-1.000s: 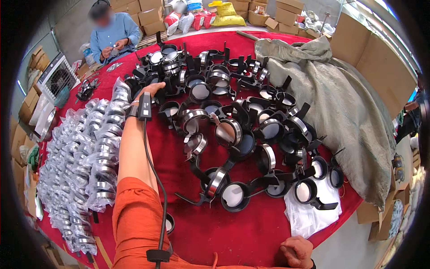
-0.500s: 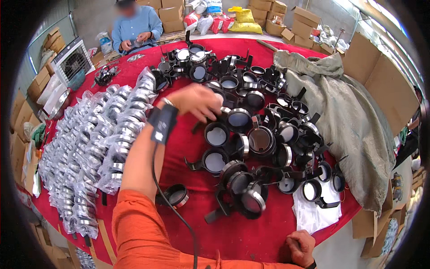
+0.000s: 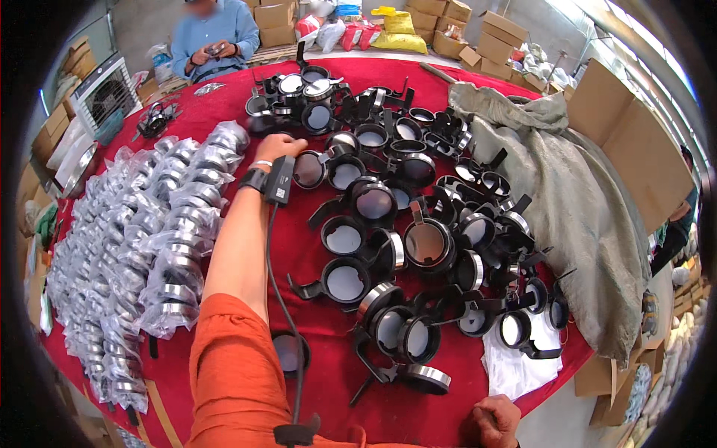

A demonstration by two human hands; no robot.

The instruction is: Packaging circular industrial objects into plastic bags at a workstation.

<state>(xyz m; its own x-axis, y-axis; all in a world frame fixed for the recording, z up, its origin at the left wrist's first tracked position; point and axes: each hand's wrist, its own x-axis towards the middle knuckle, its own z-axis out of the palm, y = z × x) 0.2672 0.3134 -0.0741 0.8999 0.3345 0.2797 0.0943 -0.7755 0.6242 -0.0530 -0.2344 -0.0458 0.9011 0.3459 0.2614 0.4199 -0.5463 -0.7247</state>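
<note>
Many round black cups with silver bands and black handles (image 3: 345, 279) lie in a loose heap across the red-covered table. My left hand (image 3: 279, 148) reaches to the heap's far left side, its fingers curled. Against its fingers is a dark, motion-blurred piece (image 3: 270, 124), and what they grip is hidden. Just right of that hand stands another round black cup (image 3: 308, 170). Near the front a silver-banded cup (image 3: 427, 378) lies tipped over. At the table's front edge my right hand (image 3: 496, 420) rests as a loose fist, with nothing showing in it.
Plastic-wrapped rows of silver rings (image 3: 179, 257) cover the table's left side. A grey-green cloth sack (image 3: 556, 216) drapes over the right side, near white plastic bags (image 3: 520, 364). Across the table a person in a blue shirt (image 3: 216, 36) handles a small part. Cardboard boxes (image 3: 502, 37) stand behind.
My left hand has moved left from above the heap's middle to its far left edge. Near the front, a cup has tipped down onto the cloth. My right hand stays closed.
</note>
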